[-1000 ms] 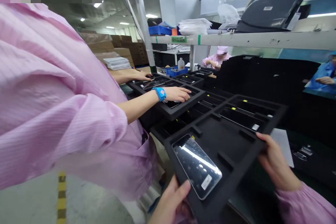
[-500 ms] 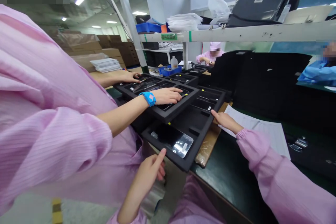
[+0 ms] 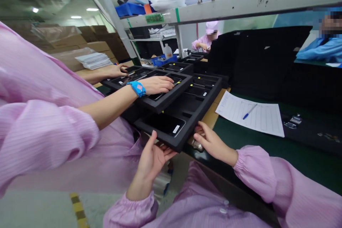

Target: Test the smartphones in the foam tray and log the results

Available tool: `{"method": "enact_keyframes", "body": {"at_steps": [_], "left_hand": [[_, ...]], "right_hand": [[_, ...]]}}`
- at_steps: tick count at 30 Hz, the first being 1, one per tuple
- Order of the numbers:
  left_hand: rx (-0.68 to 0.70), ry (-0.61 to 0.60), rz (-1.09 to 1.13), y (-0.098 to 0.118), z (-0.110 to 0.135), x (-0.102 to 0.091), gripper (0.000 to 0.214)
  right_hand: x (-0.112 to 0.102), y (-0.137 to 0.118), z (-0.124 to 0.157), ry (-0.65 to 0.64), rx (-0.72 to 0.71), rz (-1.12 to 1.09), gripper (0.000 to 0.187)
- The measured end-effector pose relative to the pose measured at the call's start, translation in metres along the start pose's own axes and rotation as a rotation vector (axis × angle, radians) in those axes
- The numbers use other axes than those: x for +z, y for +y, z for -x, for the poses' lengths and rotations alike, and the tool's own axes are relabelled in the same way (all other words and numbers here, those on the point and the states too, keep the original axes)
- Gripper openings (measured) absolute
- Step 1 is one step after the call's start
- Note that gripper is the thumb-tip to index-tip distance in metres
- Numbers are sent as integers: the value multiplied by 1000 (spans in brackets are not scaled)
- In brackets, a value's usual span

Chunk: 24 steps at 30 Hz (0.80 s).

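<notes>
A black foam tray (image 3: 187, 112) with slots lies on the bench edge; a glossy phone screen (image 3: 165, 124) with a white label sits in its nearest slot. My left hand (image 3: 155, 155) cups the tray's near corner from below, thumb up against the edge. My right hand (image 3: 211, 142) grips the tray's near right edge over a brown cardboard sheet (image 3: 211, 115). A co-worker in pink stands at my left; that person's hand (image 3: 157, 84), with a blue wrist strap (image 3: 136, 88), rests on another black tray (image 3: 160, 101) stacked higher.
A printed form (image 3: 253, 114) with a blue pen (image 3: 249, 111) lies on the green bench to the right. Tall stacks of black trays (image 3: 267, 60) stand behind. A shelf (image 3: 240, 1) runs overhead. Other workers sit farther back. Cardboard boxes (image 3: 93, 41) stand at the left.
The tray went from held up in both hands to lying on the bench beneath the co-worker's tray. My hands let go, then closed again on its near edge.
</notes>
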<state>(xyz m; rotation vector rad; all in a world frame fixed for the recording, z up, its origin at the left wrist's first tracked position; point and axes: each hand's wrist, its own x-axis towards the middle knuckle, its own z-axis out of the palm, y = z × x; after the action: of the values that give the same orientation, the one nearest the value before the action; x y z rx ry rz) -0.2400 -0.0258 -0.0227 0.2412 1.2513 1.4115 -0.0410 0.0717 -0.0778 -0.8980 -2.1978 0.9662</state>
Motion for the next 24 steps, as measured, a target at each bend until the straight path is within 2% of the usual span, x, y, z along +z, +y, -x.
{"method": "enact_keyframes", "body": {"at_steps": [5, 8, 12, 15, 17, 21, 24], "left_hand": [[60, 75, 54, 14, 6, 15, 43], [116, 104, 67, 22, 6, 20, 45], [184, 124, 88, 31, 7, 27, 44], [223, 138, 101, 39, 9, 32, 44], [233, 133, 93, 43, 11, 35, 47], [197, 152, 152, 50, 13, 37, 48], [185, 163, 216, 51, 13, 37, 43]], "right_hand": [[15, 12, 24, -84, -232, 195, 57], [24, 17, 21, -128, -309, 290, 66], [28, 12, 6, -113, -318, 399, 64], [21, 4, -12, -89, -269, 474, 50], [14, 0, -33, -51, -181, 535, 42], [2, 2, -87, 23, 69, 674, 35], [1, 5, -118, -1, 171, 755, 35]]}}
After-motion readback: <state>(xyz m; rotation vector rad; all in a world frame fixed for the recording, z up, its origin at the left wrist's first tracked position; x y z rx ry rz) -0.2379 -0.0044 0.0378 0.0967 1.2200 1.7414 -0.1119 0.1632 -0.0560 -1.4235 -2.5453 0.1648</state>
